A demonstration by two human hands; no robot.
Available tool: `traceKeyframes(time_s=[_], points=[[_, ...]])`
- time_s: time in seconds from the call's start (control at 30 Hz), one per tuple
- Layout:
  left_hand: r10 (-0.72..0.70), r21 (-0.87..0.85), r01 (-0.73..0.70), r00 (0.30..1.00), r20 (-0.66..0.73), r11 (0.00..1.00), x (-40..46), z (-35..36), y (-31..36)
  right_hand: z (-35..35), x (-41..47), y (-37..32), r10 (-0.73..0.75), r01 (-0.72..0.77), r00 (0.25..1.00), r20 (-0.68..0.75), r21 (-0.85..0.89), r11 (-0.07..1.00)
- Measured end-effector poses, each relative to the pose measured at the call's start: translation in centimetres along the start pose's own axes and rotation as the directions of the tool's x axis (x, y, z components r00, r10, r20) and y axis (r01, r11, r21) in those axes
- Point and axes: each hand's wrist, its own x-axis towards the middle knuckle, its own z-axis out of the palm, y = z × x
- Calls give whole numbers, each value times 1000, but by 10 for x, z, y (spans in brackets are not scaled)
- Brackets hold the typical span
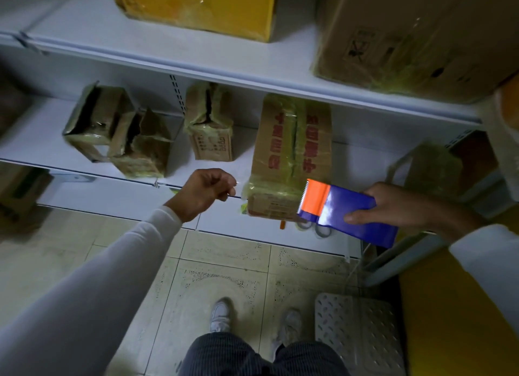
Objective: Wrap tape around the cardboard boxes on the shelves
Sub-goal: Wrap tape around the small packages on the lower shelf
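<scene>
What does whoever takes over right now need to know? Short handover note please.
Left hand: fingers curled, pinching what looks like a clear strand of tape beside the long box with red print.
Right hand: grips the blue and orange tape dispenser, its toothed edge at that box's front end.
Box sits at the front of the lower shelf, already carrying yellowish tape bands.
Three small boxes further left look torn and gaping despite some tape.
Left: finish this wrap, then check the rest.

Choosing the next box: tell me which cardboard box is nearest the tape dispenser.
The long brown cardboard box with red lettering, directly behind the blue-and-orange tape dispenser; the others sit farther left.
</scene>
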Motion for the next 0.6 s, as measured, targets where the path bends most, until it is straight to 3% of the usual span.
traceKeyframes(time_s=[0.33, 0.5, 0.6], points=[[-93, 77, 96, 995, -39, 992, 13, 21, -14, 1, 16, 3, 65, -73, 995, -75, -113, 991], [-96, 119, 121, 976, -193, 985, 28, 43, -20, 6, 24, 2, 92, -106, 987, -135, -105, 989], [-234, 266, 304, 935, -265, 915, 34, 41, -21, 4, 28, 7, 110, -125, 981, -160, -87, 988]])
